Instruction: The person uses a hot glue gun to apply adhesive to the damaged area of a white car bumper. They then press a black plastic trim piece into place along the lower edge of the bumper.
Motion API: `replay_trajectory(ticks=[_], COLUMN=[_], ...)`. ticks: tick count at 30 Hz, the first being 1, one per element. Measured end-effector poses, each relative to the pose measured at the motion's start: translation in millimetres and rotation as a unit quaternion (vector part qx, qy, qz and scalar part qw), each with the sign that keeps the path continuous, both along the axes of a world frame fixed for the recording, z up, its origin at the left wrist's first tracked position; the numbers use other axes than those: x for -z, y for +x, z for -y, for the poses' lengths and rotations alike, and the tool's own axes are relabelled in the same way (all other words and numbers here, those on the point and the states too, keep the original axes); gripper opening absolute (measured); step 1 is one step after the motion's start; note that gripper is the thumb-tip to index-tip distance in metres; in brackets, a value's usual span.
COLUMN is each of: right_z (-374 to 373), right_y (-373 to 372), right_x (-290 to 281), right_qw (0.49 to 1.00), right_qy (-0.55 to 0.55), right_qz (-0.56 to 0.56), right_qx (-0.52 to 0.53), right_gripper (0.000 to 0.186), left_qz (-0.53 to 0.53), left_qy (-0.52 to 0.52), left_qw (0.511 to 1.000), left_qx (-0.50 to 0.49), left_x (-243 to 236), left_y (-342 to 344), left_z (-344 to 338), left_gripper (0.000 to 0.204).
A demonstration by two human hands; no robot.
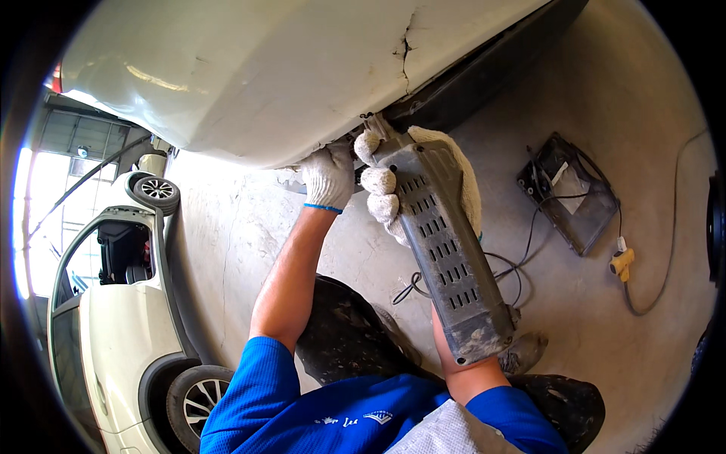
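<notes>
My right hand [384, 185], in a white knit glove, is wrapped around a grey power tool [446, 257] with a long, scuffed housing and rows of vent slots. The tool's narrow front end reaches the lower edge of a pale car bumper [265, 83], where its tip is hard to make out. Beside it my left hand [330, 172], gloved too, is closed on the bumper's edge, its fingertips partly hidden there. The bumper has a dark jagged crack [407, 53] and a black lower trim [469, 83].
A black cable [499, 257] loops across the concrete floor below the tool. To the right lie a black open case [571, 193] and a yellow cord connector [622, 263]. At left stands a pale car [125, 325] without window glass, near a wheel [156, 189].
</notes>
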State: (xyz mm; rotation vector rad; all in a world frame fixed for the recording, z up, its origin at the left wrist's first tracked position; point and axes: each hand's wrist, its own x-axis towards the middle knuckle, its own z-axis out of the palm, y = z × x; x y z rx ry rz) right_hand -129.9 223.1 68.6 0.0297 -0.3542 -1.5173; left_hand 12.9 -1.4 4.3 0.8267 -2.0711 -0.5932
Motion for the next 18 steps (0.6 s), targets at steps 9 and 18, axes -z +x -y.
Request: replay_trajectory(ticks=[9, 18], right_z=[-1.2, -4.6], right_y=[-1.3, -0.4], right_x=[1.3, 1.8], right_qw=[1.000, 1.000], right_qy=[-0.003, -0.003], right_qz=[0.001, -0.004], right_qx=[0.005, 0.005], right_gripper=[0.052, 0.052], left_qz=[0.006, 0.013], left_qy=[0.002, 0.013], left_qw=[1.000, 1.000], left_qx=[-0.001, -0.001], left_x=[0.0, -3.2], left_y=[0.8, 0.5], left_z=[0.5, -1.0], left_gripper=[0.031, 0.032])
